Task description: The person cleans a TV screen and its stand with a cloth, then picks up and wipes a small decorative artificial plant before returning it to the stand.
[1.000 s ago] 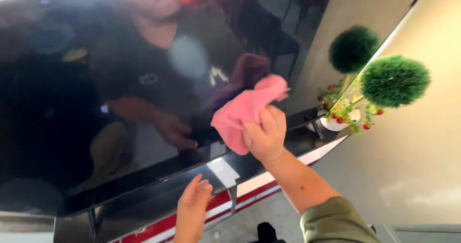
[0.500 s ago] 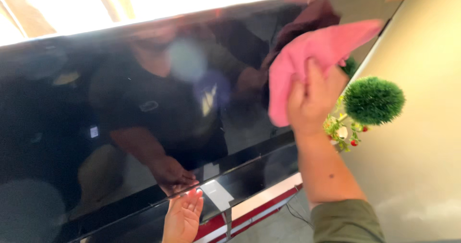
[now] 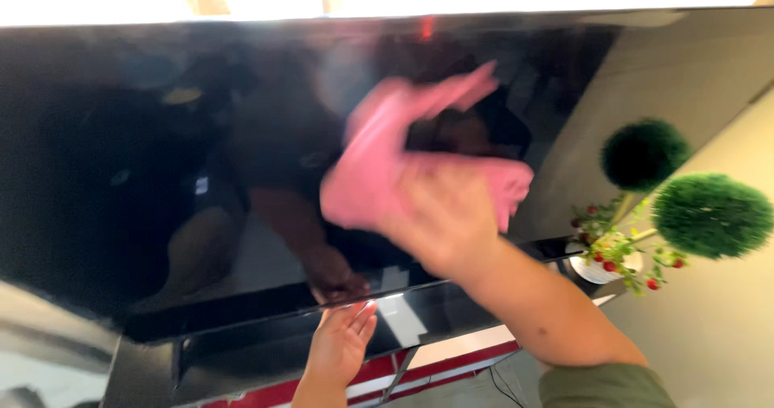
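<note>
While the right hand [image 3: 439, 214] presses a bunched pink cloth [image 3: 379, 174] against the dark screen [image 3: 161, 134], arm raised, the left hand [image 3: 343, 343] rests flat, fingers spread, on its lower edge.

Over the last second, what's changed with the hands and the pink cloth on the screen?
The right hand, gripping the pink cloth throughout, swept up the black screen toward its upper right, then back left to mid-screen, where it is blurred. The left hand has stayed flat against the screen's lower edge. The small topiary plant stands beside the screen as before.
</note>
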